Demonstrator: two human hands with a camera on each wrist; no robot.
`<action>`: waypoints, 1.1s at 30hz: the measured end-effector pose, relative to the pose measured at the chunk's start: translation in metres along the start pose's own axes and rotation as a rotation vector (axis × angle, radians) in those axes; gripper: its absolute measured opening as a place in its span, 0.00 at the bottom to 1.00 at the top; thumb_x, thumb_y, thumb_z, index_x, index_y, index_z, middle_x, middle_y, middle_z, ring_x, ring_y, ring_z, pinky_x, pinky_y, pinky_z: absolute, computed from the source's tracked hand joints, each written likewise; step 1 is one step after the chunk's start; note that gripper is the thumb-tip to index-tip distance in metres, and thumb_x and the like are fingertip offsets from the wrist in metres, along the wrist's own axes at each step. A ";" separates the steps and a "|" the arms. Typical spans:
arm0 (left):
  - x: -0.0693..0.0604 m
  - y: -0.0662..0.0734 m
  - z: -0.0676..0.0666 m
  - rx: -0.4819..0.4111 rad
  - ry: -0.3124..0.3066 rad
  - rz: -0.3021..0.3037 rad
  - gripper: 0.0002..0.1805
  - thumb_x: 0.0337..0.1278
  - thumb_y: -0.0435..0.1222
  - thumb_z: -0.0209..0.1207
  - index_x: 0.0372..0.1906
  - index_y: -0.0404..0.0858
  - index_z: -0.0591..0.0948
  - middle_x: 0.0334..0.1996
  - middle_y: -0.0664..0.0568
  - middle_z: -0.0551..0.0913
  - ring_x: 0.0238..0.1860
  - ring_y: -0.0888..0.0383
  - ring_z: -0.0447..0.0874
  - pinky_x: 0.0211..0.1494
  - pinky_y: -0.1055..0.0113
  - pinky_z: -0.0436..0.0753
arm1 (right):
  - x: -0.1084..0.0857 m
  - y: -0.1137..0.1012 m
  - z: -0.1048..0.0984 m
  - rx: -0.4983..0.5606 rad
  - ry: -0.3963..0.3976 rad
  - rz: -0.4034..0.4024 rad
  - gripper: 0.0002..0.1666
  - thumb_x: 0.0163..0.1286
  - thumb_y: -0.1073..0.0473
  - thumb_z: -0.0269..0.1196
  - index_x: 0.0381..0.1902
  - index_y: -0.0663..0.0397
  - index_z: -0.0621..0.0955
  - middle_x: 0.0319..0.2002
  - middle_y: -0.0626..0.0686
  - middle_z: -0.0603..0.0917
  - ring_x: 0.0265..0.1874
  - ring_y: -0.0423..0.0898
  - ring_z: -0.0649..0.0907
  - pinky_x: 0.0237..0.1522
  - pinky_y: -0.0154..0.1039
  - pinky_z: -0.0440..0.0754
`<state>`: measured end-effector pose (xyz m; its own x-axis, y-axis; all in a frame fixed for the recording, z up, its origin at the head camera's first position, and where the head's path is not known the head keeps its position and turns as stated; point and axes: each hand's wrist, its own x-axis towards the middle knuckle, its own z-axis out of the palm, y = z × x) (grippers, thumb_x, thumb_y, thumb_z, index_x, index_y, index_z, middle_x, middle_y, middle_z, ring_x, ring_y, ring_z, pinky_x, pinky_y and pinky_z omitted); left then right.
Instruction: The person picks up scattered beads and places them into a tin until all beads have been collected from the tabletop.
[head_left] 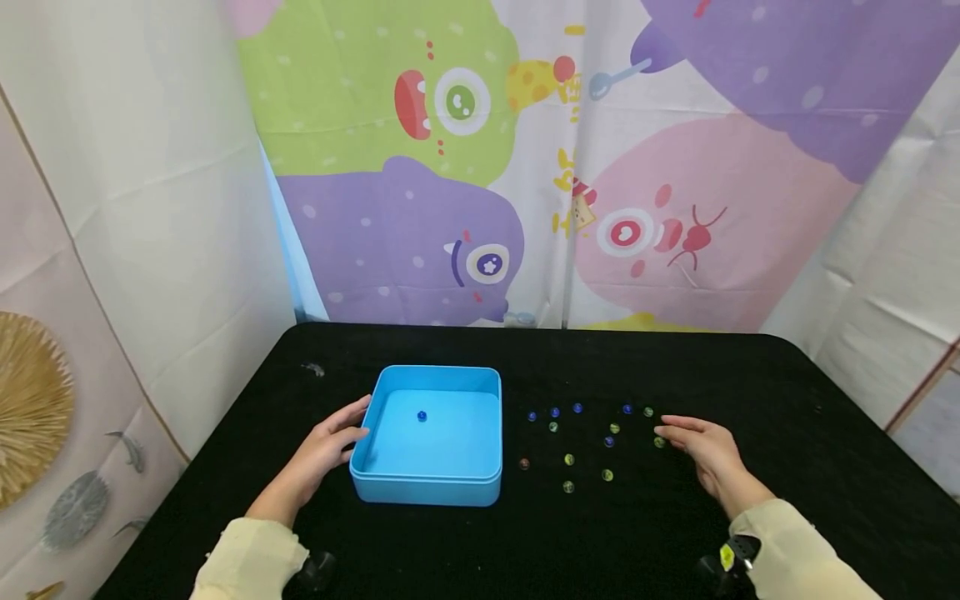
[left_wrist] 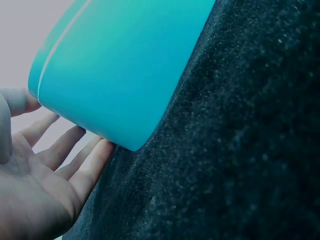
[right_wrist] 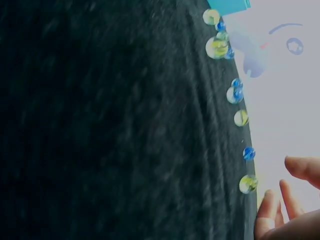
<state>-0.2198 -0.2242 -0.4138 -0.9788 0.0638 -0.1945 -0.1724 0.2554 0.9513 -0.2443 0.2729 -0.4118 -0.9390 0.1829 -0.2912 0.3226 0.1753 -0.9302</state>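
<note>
A square light-blue box stands on the black table, with one blue marble lying inside. My left hand rests against its left wall; the left wrist view shows the nearly straight fingers of that hand touching the box's side. Right of the box lie several loose marbles, blue, green, yellowish and one reddish-brown. At their right end is my right hand, its fingertips beside a yellow-green marble. In the right wrist view the thumb and fingers of this hand are apart, holding nothing visible.
A small translucent scrap lies on the table at the back left. Behind the table hangs a cloth with cartoon figures. Pale curtains stand at the sides.
</note>
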 end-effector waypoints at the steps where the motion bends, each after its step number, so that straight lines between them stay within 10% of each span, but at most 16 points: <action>1: 0.000 0.000 0.000 0.000 -0.001 -0.001 0.30 0.67 0.39 0.45 0.72 0.43 0.54 0.70 0.38 0.50 0.67 0.36 0.53 0.62 0.45 0.65 | 0.000 0.001 -0.001 -0.018 -0.023 0.002 0.32 0.62 0.57 0.64 0.61 0.66 0.70 0.65 0.66 0.63 0.57 0.57 0.69 0.63 0.53 0.61; 8: 0.001 0.000 0.001 0.001 0.001 -0.002 0.30 0.67 0.39 0.45 0.72 0.43 0.54 0.70 0.38 0.50 0.67 0.36 0.53 0.62 0.44 0.65 | 0.002 0.005 -0.009 -0.078 -0.118 -0.002 0.29 0.60 0.61 0.64 0.59 0.66 0.72 0.50 0.58 0.80 0.44 0.43 0.78 0.63 0.55 0.61; 16: 0.001 0.000 0.001 0.000 0.002 -0.004 0.30 0.67 0.39 0.45 0.72 0.43 0.54 0.70 0.38 0.50 0.67 0.36 0.53 0.62 0.45 0.65 | 0.004 0.003 -0.006 -0.280 -0.116 -0.086 0.25 0.57 0.67 0.63 0.54 0.70 0.75 0.49 0.65 0.79 0.52 0.63 0.74 0.57 0.61 0.66; 33: 0.000 0.000 0.001 -0.006 -0.002 -0.011 0.30 0.67 0.39 0.45 0.72 0.42 0.54 0.70 0.37 0.50 0.67 0.36 0.53 0.62 0.44 0.65 | 0.010 0.002 -0.005 -0.343 -0.079 -0.074 0.16 0.58 0.65 0.64 0.45 0.66 0.81 0.39 0.58 0.84 0.37 0.49 0.83 0.49 0.57 0.74</action>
<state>-0.2196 -0.2236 -0.4135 -0.9767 0.0629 -0.2054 -0.1838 0.2500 0.9506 -0.2525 0.2802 -0.4160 -0.9632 0.0848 -0.2551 0.2624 0.5022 -0.8240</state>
